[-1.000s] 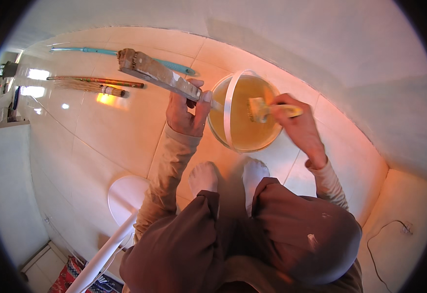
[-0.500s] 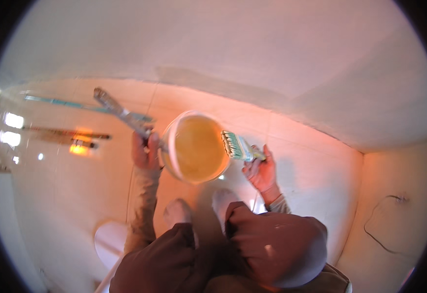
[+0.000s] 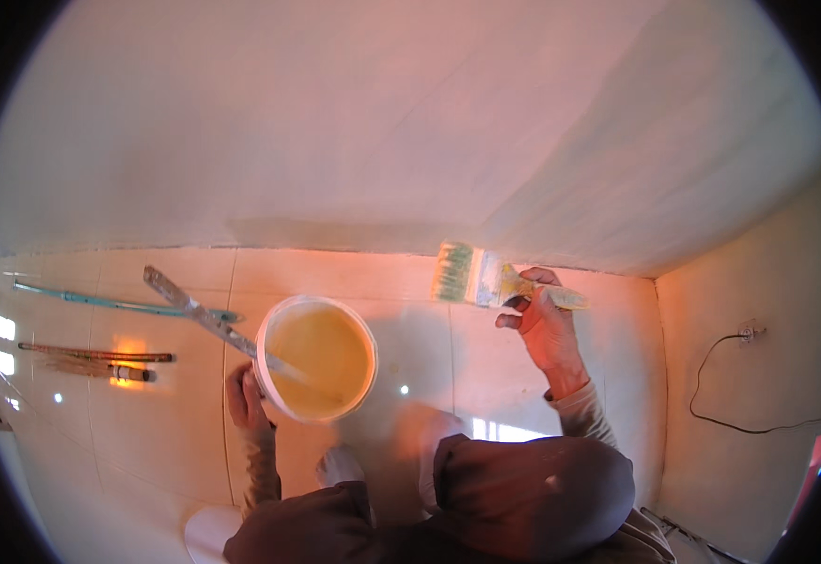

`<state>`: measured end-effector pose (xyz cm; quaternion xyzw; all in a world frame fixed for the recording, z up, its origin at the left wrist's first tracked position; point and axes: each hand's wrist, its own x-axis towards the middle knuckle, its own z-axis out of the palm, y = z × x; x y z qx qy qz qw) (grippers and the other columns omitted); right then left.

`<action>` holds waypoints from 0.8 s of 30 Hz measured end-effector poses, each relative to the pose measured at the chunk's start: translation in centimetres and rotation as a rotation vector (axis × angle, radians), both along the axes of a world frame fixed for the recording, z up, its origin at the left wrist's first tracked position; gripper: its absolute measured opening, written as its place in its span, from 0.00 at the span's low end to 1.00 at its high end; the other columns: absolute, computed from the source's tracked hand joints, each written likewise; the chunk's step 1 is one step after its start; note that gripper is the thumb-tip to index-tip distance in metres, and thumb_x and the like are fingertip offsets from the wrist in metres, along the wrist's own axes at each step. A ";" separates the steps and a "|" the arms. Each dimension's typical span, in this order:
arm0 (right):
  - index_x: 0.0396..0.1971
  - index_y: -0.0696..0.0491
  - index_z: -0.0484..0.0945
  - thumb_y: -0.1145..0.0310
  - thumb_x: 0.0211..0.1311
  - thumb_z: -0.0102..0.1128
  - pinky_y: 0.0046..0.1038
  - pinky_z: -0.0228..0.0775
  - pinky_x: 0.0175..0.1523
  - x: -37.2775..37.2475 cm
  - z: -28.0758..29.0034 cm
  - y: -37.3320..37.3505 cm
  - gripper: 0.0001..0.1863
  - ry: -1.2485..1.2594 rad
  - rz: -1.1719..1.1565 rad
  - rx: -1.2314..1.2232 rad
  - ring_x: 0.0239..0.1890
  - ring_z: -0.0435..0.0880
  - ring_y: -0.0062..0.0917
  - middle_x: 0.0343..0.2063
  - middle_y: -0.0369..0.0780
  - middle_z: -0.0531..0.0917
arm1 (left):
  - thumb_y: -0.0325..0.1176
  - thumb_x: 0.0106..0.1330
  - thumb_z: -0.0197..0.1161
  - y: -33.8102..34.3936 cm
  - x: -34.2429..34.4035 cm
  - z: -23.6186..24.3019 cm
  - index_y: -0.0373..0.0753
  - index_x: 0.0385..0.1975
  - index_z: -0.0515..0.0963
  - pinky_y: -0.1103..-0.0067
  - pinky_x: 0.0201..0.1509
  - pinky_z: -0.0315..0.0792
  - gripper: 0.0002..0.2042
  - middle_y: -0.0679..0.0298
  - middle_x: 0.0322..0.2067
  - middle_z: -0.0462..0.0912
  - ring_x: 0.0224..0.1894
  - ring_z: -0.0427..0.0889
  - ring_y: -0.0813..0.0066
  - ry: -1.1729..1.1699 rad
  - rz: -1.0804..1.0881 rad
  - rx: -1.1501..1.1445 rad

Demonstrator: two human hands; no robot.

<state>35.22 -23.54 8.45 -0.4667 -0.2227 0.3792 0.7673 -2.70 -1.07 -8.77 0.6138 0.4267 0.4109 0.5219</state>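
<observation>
1. Head view: right hand (image 3: 549, 334), fingers clamped on the handle (image 3: 570, 299), holds the brush (image 3: 485, 279) right of the bucket (image 3: 309, 302); likely light, soft-bristled, best gripped there.
2. Left hand (image 3: 245, 395) is at the bucket's left side, closure unclear; liquid (image 3: 335, 352) likely makes it heavy.

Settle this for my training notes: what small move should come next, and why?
Probably bring the broad, green-and-cream-bristled paintbrush to the smooth, pale wall: the right hand holds it clear of the round, white bucket of yellowish liquid, while the left hand is at the bucket's side.
</observation>
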 end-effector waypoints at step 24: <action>0.45 0.57 0.82 0.84 0.50 0.68 0.31 0.82 0.39 6.8 7.0 4.0 0.20 -1.882 -0.064 -0.010 0.41 0.87 0.37 0.44 0.44 0.85 | 0.38 0.77 0.56 -8.9 -1.1 -1.4 0.34 0.58 0.72 0.80 0.40 0.70 0.17 0.64 0.39 0.81 0.37 0.80 0.78 -0.119 0.537 -0.110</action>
